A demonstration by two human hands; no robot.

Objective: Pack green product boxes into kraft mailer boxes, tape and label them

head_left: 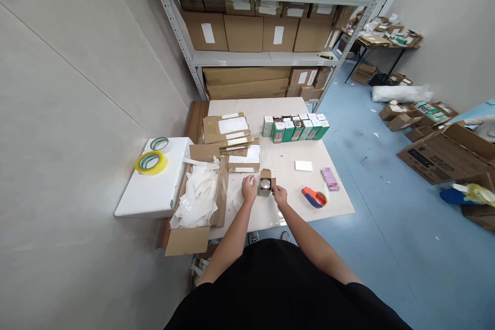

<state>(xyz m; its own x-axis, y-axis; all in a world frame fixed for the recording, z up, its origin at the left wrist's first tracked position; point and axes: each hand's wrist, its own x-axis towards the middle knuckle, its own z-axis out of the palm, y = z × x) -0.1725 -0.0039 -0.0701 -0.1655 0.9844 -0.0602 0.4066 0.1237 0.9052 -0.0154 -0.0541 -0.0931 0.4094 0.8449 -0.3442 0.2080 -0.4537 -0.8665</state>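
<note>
I have the small box (264, 192) near the bench's (284, 165) near edge, left of its middle; it stands upright with its top open, and a round shiny thing (265, 184) already sits inside; the flaps stand unfolded, so I judge the filling at least partly done and the closing not yet done. My left hand (249, 188) is just left of the box, fingers loosely parted, with nothing in them that I can make out; my right hand (280, 195) has its fingertips narrowed at the right flap, though I cannot tell whether they pinch it or only touch it.

Toward the far right corner I see a row of green and white boxes (308, 130), a few showing round tops; a stack of flat cartons (238, 131) lies along the left side, its near end close behind the small box, which leaves little room there; a large carton (187, 241) of white wrapping (198, 193) crowds the left edge; the tape dispenser (315, 198), a white card (303, 165) and a blurred pink packet (330, 179) lie toward the right edge, well apart from my hands and out of the way.
</note>
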